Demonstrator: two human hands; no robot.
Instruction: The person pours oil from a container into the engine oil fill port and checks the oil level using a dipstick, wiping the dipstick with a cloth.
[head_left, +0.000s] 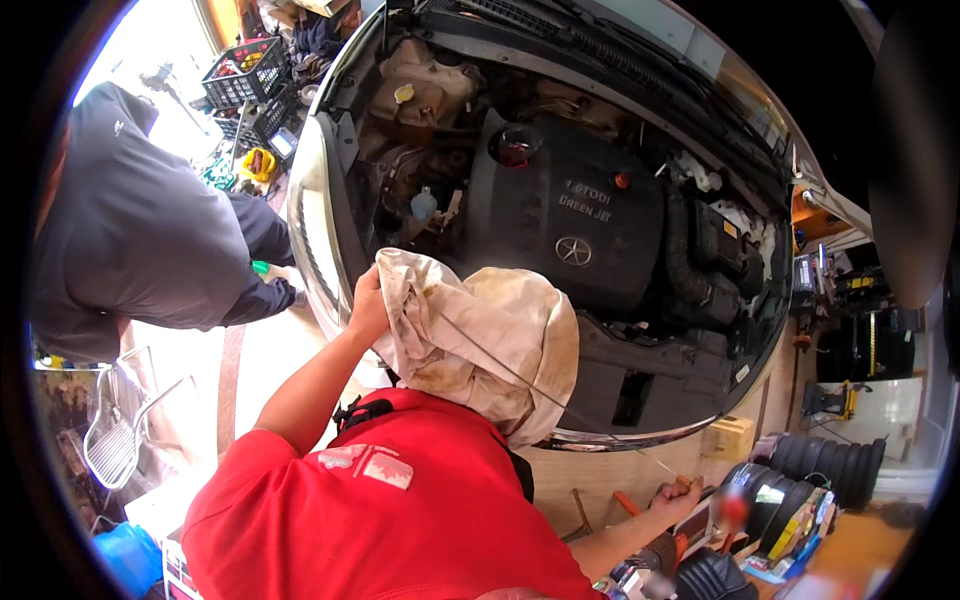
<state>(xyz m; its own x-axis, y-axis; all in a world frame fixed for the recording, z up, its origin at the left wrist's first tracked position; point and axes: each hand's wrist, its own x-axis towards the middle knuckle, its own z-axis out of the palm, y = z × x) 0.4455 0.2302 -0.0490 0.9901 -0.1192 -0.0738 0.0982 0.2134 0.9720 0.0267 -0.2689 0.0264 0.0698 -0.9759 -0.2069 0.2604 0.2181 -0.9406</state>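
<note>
My L hand (370, 305) is closed on the edge of a stained off-white cloth (520, 310), bunched btwn my chest and the engine cover (620, 250); my R hand (680, 492), fingers curled in approx. a pinch, has the orange-handled end of a thin dipstick-like rod (490, 353), out to my R, its shaft running across the cloth; rod's prob. light, whippy, maybe oily, so best held by the handle; cloth looks soft, floppy, prob. light too, hard to damage; a bunched edge, as now, seems the best grip.
</note>
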